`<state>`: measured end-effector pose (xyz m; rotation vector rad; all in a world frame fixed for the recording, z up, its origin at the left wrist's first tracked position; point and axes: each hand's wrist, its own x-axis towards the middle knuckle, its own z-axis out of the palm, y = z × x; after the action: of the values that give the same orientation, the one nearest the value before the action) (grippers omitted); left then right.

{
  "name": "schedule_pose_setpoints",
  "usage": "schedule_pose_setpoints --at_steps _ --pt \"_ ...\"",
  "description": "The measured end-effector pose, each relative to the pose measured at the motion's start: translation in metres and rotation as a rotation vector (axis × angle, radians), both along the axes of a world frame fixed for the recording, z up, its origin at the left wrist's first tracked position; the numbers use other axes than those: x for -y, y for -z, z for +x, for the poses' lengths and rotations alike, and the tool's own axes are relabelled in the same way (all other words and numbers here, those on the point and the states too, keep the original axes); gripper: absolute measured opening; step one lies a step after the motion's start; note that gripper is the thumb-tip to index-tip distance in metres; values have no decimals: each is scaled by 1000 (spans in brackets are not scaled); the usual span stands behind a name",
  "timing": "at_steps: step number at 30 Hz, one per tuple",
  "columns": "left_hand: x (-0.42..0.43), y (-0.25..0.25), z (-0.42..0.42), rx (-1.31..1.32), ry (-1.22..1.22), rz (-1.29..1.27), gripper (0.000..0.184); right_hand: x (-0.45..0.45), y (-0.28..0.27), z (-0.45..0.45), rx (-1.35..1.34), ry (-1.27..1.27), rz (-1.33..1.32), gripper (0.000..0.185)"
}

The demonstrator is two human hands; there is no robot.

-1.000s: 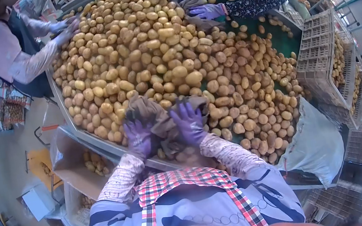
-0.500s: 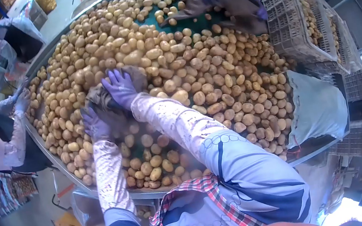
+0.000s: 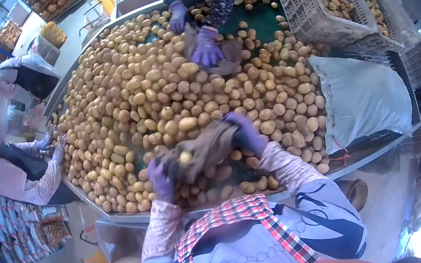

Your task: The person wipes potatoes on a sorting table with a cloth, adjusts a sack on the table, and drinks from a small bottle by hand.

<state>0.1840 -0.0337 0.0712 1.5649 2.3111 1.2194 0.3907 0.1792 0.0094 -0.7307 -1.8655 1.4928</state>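
Note:
A brown cloth (image 3: 205, 151) is stretched between my two purple-gloved hands, over the near part of the potato heap (image 3: 160, 92). My left hand (image 3: 161, 180) is closed on its left end, close to the table's near edge. Gripping the right end is my right hand (image 3: 247, 134), its fingers curled round the fabric. One small yellow potato (image 3: 186, 157) shows against the cloth near my left hand. Several potatoes lie just below the cloth, partly hidden by it.
Across the table (image 3: 353, 163), a co-worker's purple-gloved hand (image 3: 207, 49) presses another dark cloth (image 3: 231, 56) on the potatoes. A second person (image 3: 23, 166) stands at the left edge. Potato-filled crates (image 3: 322, 3) and a pale sack (image 3: 364, 96) are on the right.
My hands have come back toward me and moved apart, drawing the cloth nearer and to the right. The co-worker's hands and cloth have moved left and further onto the heap.

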Motion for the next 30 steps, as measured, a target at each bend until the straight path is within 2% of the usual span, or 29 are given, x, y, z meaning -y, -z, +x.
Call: schedule_pose_setpoints --at_steps 2,3,4,6,8,10,11,12,13,14,15,16,17,18,19,20,21,22,23,24,27,30 --pt "-41 -16 19 131 14 32 12 -38 -41 36 -57 177 359 28" --pt "-67 -31 33 169 77 96 12 -49 -75 51 -181 270 111 28" --pt "-91 -44 47 205 137 165 12 -59 -98 61 -150 306 239 31" --pt "-136 -22 73 -19 153 174 12 -81 -146 80 -81 407 494 42" --pt "-170 -7 97 -144 243 233 8 -126 -115 106 169 509 734 47" --pt "-184 1 110 -328 409 -26 14 -196 35 157 1163 672 973 50" --pt "-192 30 115 -301 439 -251 21 -168 29 137 1241 629 950 50" --pt "-195 61 110 -279 406 -225 21 -138 22 116 1316 582 927 52" --pt "-198 90 102 -255 372 -198 21 -150 38 99 1270 613 737 54" --pt "-190 108 96 -223 347 -182 21 -144 27 72 1206 615 685 52" --pt "-171 52 73 -209 413 -221 15 -138 16 49 1152 626 616 50" --pt "-163 63 52 -73 399 -223 14 -157 56 44 945 608 812 48" --pt "-141 27 35 -119 277 -73 14 -154 49 18 903 590 857 44" --pt "-127 59 12 -141 152 20 15 -149 48 -15 877 528 862 39" --pt "-109 50 -8 -218 44 -12 13 -145 47 -48 851 466 865 34" --pt "-90 52 -30 -254 -30 131 14 -128 39 -81 827 612 1095 31" --pt "-64 57 -49 -109 -14 -25 5 -126 39 -100 688 319 924 27" --pt "-47 53 -56 -257 -113 15 4 -113 17 -143 932 260 732 23" --pt "-31 46 -66 -327 -175 60 6 -89 11 -175 789 436 471 19" --pt "-16 39 -77 -274 -193 -11 9 -76 38 -192 792 279 935 25" --pt "35 39 -86 -284 -258 -98 23 -18 16 -228 766 156 755 38" --pt "83 52 -88 -230 -359 -213 28 25 2 -226 738 3 600 47"
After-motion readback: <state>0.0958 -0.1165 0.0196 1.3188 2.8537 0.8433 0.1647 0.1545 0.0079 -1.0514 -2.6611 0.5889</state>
